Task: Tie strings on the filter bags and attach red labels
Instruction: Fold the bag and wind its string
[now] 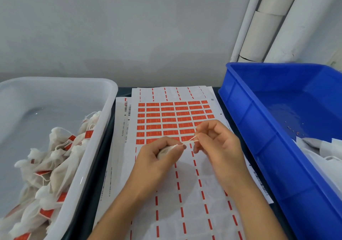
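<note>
Head view: my left hand (159, 156) grips a white mesh filter bag (163, 151); my right hand (216, 143) pinches its thin white string (188, 141).
String runs left-right, rising rightward, above the red-label sticker sheet (166, 117).

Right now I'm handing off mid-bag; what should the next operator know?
Left hand grips a filter bag; right hand pinches its string, taut between both hands over the label sheet.
Done: tied, red-labelled bags piled in the white tub on the left.
Left: finish this tie, stick on a red label, then work through the untied bags in the blue crate on the right.
</note>
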Demonstrator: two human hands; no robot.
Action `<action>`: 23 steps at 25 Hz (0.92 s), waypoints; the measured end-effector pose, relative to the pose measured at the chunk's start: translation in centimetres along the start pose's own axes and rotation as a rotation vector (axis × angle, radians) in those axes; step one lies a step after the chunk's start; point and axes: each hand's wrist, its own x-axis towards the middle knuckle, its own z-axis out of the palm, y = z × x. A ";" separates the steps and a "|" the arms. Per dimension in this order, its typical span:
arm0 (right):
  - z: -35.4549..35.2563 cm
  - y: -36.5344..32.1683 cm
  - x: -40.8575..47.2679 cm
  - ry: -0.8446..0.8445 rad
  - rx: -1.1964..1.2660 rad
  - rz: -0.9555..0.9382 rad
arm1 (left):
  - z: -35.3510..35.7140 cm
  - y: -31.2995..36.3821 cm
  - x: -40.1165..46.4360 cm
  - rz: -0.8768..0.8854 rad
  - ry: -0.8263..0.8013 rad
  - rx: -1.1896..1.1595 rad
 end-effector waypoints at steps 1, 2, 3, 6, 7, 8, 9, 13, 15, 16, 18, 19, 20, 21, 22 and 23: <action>-0.1 -0.1 0.0 -0.045 0.135 0.081 | 0.1 0.0 0.0 0.003 0.005 0.013; -0.2 -0.2 0.1 -0.079 0.267 0.149 | 0.2 0.0 0.0 0.003 0.005 0.018; -0.3 -0.2 0.2 -0.089 0.378 0.190 | 0.2 0.0 0.0 0.005 0.007 0.018; -0.2 0.0 0.4 -0.025 0.333 0.171 | 0.2 0.2 0.0 0.021 0.028 0.008; 0.0 0.2 0.4 0.015 0.106 0.120 | 0.2 0.2 0.0 0.022 0.030 0.007; 0.2 0.2 0.4 0.026 -0.126 0.065 | 0.2 0.2 0.0 0.024 0.030 0.003; 0.4 0.3 0.3 -0.008 -0.287 0.013 | 0.2 0.1 0.1 0.031 0.029 -0.006; 0.6 0.7 -0.1 -0.254 -0.304 -0.129 | 0.2 0.1 0.3 0.072 0.013 -0.031; 0.7 0.8 0.0 -0.233 -0.311 -0.202 | 0.2 0.0 0.4 0.073 0.002 -0.038; 0.8 0.8 0.0 -0.192 -0.308 -0.211 | 0.2 -0.1 0.4 0.069 -0.002 -0.039; 0.9 1.0 -0.1 -0.096 -0.313 -0.210 | 0.2 -0.1 0.4 0.064 -0.015 -0.023; 0.8 1.1 -0.2 -0.051 -0.343 -0.210 | 0.3 -0.1 0.4 0.063 -0.018 -0.007; 0.8 1.2 -0.2 -0.018 -0.378 -0.215 | 0.4 -0.1 0.4 0.059 -0.016 0.010; 0.7 1.1 -0.2 -0.006 -0.404 -0.224 | 0.4 -0.1 0.4 0.055 -0.011 0.020; 0.6 1.1 -0.2 -0.021 -0.414 -0.227 | 0.4 -0.1 0.4 0.052 -0.006 0.025; 0.6 1.0 -0.1 -0.059 -0.419 -0.215 | 0.4 -0.1 0.4 0.050 -0.001 0.029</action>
